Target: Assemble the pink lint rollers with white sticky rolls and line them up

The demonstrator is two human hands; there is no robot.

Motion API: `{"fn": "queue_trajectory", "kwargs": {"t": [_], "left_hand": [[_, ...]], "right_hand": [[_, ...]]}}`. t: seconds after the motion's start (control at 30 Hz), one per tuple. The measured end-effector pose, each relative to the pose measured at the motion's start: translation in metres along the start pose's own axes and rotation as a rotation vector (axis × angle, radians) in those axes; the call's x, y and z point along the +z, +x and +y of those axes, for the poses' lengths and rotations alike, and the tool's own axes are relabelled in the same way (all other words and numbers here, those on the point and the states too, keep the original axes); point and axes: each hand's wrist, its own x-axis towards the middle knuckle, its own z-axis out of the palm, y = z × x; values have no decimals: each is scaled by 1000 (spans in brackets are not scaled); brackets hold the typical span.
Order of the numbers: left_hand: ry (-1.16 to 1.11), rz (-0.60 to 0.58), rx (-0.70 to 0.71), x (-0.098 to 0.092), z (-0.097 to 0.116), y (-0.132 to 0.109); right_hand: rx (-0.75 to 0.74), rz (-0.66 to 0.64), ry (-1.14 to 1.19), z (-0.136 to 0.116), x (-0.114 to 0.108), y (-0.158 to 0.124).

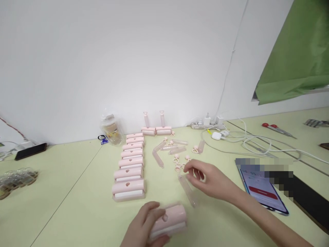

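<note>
My left hand (145, 223) is wrapped round a pale pink case with a white strip along its front (174, 218) and a round hole in its top, just above the table. Further forward, my right hand (203, 176) has curled fingers over small pink heart-shaped rings with round caps (176, 158); whatever its fingertips hold is hidden. Beneath that hand lies a clear pink tube (187, 190), slightly blurred. More clear tubes (158, 159) and heart rings are scattered beyond. A column of similar pink cases (128, 187) stands to the left.
At the wall, two tubes with heart tops (162, 119) stand upright behind pink cases (163, 130). A bagged drink cup (111, 130) is left of them. Rightward are a power strip (208, 126), white cables (257, 139), a lit phone (262, 188) and red-tipped tools (276, 128).
</note>
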Motion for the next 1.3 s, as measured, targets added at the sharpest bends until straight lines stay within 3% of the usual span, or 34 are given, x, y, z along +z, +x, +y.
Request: {"fn": "queue_trajectory", "kwargs": {"t": [0.07,0.17,0.3,0.4,0.53,0.7,1.07,1.23,1.3], "left_hand": [[-49,-77,-9,-1,6,24],[-88,-145,-21,-4,10,56],[-131,-192,17,0,7,76],[-232,-100,73,10,5,74],[-430,-3,62,20,1,67],[-584,-24,20,23,-5,69],[-587,-18,28,20,-2,68],[-596,-29,11,21,-1,68],[-599,-30,4,21,-2,68]], "right_hand": [[195,-103,-219,16,19,9],[267,-149,-241,41,36,15],[305,-139,-152,58,25,10],[290,-98,49,57,8,8],[266,-153,316,42,-1,6],[165,-272,244,23,0,-1],[85,-128,202,17,-5,-7],[-5,-252,145,5,-4,0],[-35,-243,129,0,-4,4]]}}
